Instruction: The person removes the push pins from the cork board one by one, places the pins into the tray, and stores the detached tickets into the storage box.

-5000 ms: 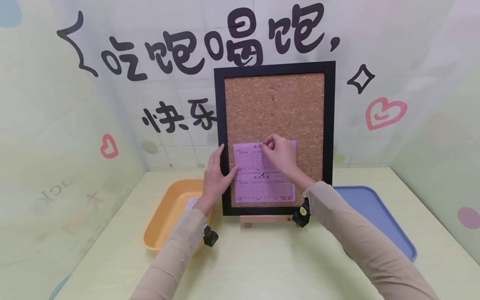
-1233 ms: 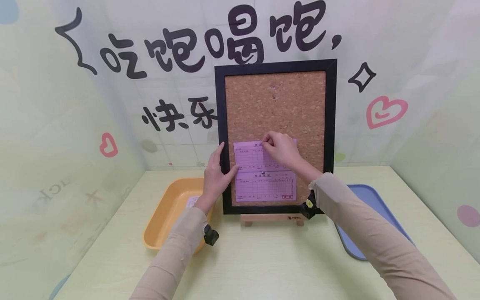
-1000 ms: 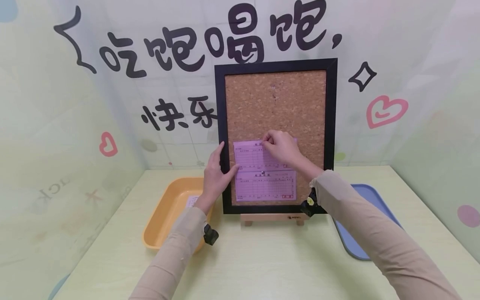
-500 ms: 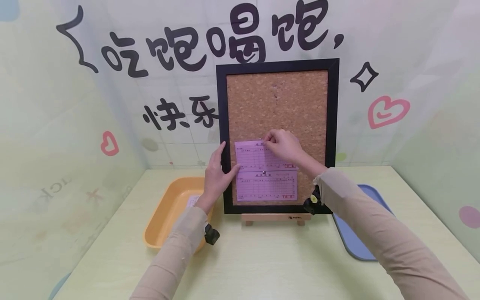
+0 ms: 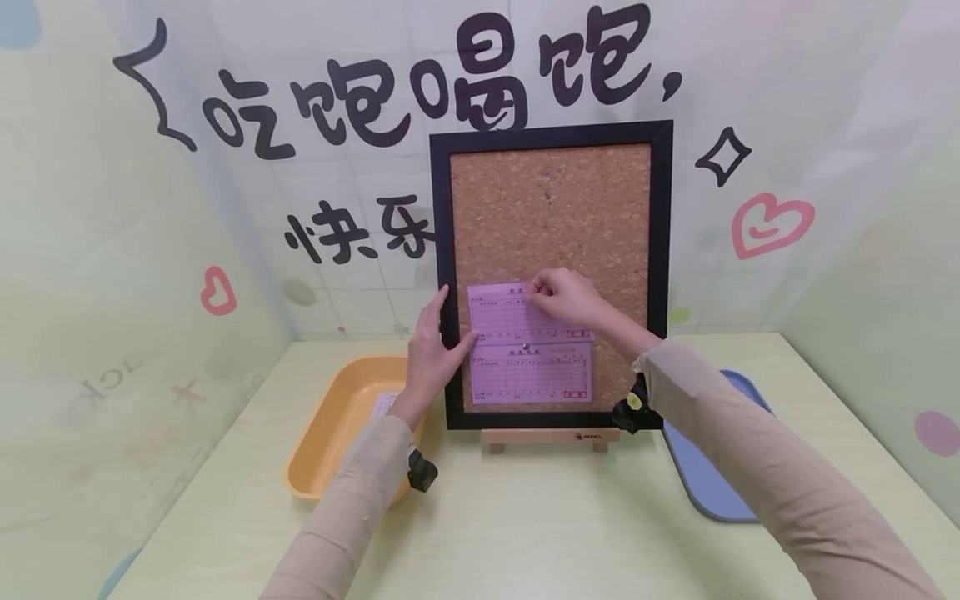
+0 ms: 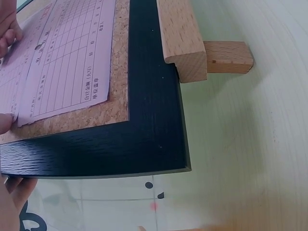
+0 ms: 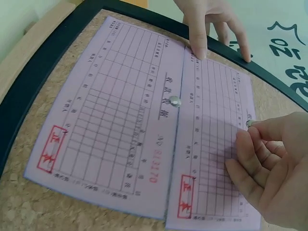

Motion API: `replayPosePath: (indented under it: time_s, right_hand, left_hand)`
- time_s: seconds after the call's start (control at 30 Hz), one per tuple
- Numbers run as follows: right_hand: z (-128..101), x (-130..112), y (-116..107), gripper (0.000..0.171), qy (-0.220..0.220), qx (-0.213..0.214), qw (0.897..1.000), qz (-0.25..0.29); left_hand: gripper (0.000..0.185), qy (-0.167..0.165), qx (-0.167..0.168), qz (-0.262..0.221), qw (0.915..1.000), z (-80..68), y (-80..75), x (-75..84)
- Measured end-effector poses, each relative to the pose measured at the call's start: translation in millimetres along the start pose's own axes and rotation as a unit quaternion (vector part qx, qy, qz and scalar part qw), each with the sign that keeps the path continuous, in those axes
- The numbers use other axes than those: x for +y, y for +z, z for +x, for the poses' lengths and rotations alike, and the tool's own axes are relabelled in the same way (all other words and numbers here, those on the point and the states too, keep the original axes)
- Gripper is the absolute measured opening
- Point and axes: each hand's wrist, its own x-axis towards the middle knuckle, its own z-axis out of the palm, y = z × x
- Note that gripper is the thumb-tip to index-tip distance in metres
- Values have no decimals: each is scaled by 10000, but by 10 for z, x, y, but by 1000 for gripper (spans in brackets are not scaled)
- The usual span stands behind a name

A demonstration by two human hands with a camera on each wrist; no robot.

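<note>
**Mia:** Pink slips (image 5: 529,350) are stuck low on the cork board (image 5: 551,217), one just above the other. See the right hand (image 5: 566,298)? Its fingers (image 7: 250,144) are pinching a little silver pin (image 7: 250,123) at the top edge of the upper slip.

**Ben:** Why is the left hand (image 5: 432,350) there?

**Mia:** I think it keeps the board from wobbling. Its thumb presses the paper's left edge and the other fingers lie straight over the black frame (image 6: 144,120).

**Ben:** What holds the lower slip?

**Mia:** Another pin (image 7: 175,101), in its top middle.

**Ben:** And the board stands up how?

**Mia:** On a small wooden stand (image 5: 543,437) on the bench (image 5: 525,525). A yellow tray (image 5: 330,433) sits left, a blue tray (image 5: 712,483) right.
</note>
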Motion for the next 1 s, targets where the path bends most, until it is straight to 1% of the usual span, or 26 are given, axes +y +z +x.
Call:
replayPosePath:
  time_s: [0.13, 0.3, 0.5, 0.6, 0.8, 1.0]
  right_hand:
    - [-47, 47, 12, 12, -39, 1, 9998, 185]
    - [-118, 108, 9, 11, 43, -48, 9993, 381]
    - [-210, 189, -5, 9, -171, -94, 9988, 458]
    - [-257, 229, 0, 9, -168, -146, 9986, 487]
    - [-319, 273, 7, 10, 34, -173, 9991, 383]
    - [-355, 302, -7, 8, 51, -202, 9994, 276]
  left_hand:
    - [75, 8, 2, 30, 10000, -7, -2, -2]
    - [75, -2, 0, 118, 9999, -10, -8, 3]
    - [75, -38, -98, 219, 9997, 2, -12, 14]
    - [76, -52, -126, 294, 9995, 5, -22, 28]
    - [79, 57, -11, 630, 9980, 18, -57, 45]
    - [84, 192, 47, 1062, 9941, 40, -81, 28]
